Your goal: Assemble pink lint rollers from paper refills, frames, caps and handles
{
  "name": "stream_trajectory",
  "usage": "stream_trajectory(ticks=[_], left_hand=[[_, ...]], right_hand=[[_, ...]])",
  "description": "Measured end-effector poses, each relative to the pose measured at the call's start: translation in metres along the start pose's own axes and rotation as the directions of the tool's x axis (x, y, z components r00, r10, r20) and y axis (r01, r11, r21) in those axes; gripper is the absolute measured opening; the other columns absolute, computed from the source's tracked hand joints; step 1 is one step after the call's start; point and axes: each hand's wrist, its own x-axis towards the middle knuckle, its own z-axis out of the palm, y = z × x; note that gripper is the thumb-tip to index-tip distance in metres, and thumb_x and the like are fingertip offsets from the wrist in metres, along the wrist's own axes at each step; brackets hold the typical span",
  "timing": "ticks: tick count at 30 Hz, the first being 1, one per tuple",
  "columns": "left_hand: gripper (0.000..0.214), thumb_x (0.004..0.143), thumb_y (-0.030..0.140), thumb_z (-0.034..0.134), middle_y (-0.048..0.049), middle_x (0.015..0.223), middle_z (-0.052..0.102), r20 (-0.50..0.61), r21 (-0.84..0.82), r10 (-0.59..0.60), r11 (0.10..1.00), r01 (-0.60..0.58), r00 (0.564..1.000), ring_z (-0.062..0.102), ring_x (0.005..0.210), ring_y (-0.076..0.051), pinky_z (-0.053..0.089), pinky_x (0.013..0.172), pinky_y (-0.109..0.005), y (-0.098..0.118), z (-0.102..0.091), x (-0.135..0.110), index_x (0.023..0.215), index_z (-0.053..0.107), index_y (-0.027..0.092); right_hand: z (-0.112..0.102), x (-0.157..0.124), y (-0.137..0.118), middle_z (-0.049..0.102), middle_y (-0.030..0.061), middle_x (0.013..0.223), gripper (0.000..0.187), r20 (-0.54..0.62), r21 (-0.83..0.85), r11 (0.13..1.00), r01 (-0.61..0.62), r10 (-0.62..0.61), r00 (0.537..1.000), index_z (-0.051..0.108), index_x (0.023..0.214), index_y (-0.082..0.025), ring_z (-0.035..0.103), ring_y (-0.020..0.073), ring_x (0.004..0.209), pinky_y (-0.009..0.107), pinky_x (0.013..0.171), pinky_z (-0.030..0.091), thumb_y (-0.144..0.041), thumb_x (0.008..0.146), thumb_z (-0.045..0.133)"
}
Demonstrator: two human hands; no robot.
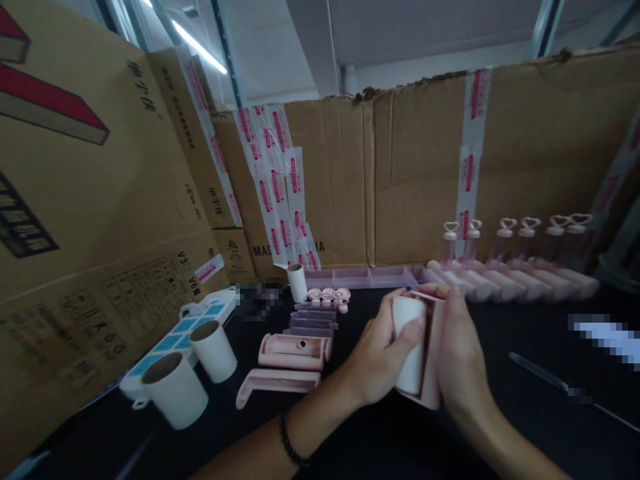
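Two white paper rolls [175, 390] are seen lying at the left on the black table [500, 400], pink housing parts [293, 351] beside them. At centre a white roll [411, 347] is gripped by the left hand [380, 360]; its pink holder [433, 353] is clamped by the right hand [463, 353]. Heart-capped bottles [515, 240] are lined up far right

On the dark table [380, 440] in front of you stand two white paper rolls [175, 390], a pink holder [294, 351], a row of heart-topped bottles [515, 241], and taped cardboard boxes [420, 173] behind.
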Motion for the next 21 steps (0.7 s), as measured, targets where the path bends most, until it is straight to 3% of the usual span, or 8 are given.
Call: stream_trajectory(ticks=[4,10,15,18,21], left_hand=[[0.056,0.101,0.044,0.048,-0.0115,0.135,0.062,0.011,-0.002,0.011,1.000,-0.011,1.000,0.059,0.123,-0.026,0.042,0.107,-0.038,0.000,0.003,-0.001,0.151,0.037,0.020],[0.059,0.101,0.040,0.050,-0.0127,0.132,0.063,0.034,-0.025,0.023,0.999,-0.022,0.999,0.060,0.121,-0.024,0.040,0.109,-0.038,-0.001,0.004,-0.002,0.152,0.033,0.017],[0.056,0.091,0.030,0.064,-0.0123,0.138,0.059,-0.082,-0.269,-0.001,0.963,-0.021,0.997,0.054,0.129,-0.024,0.038,0.112,-0.035,-0.006,0.009,0.001,0.142,0.045,0.016],[0.048,0.085,0.033,0.070,-0.0106,0.121,0.066,-0.142,-0.446,-0.168,0.891,0.089,0.976,0.063,0.111,-0.024,0.050,0.098,-0.036,-0.010,0.014,0.001,0.127,0.055,0.017],[0.047,0.080,0.040,0.073,-0.0045,0.091,0.066,-0.041,-0.614,-0.353,0.747,0.255,0.935,0.067,0.076,-0.020,0.059,0.069,-0.037,-0.015,0.020,-0.002,0.117,0.054,0.019]], right_hand=[[0.003,-0.002,-0.002,0.067,0.0077,0.108,0.050,-0.018,0.053,0.999,0.012,-0.011,1.000,0.061,0.109,-0.020,0.063,0.0226,0.095,0.035,0.084,0.049,-0.063,0.099,0.038],[0.001,-0.004,0.001,0.071,0.0099,0.114,0.056,0.017,0.034,0.999,-0.006,0.005,1.000,0.066,0.111,-0.019,0.065,0.0258,0.102,0.039,0.090,0.050,-0.066,0.097,0.039],[0.000,0.001,0.013,0.070,0.0085,0.119,0.060,0.117,0.116,0.987,-0.110,0.096,0.988,0.063,0.122,-0.023,0.065,0.0269,0.109,0.041,0.095,0.051,-0.071,0.095,0.038],[-0.007,0.020,0.021,0.070,0.0077,0.114,0.059,0.077,0.123,0.983,-0.137,0.129,0.989,0.065,0.115,-0.023,0.065,0.0257,0.105,0.039,0.092,0.051,-0.071,0.095,0.040],[-0.017,0.055,0.020,0.070,0.0052,0.099,0.044,0.046,-0.011,1.000,-0.008,0.008,0.999,0.068,0.095,-0.022,0.065,0.0227,0.095,0.035,0.086,0.050,-0.063,0.092,0.054]])
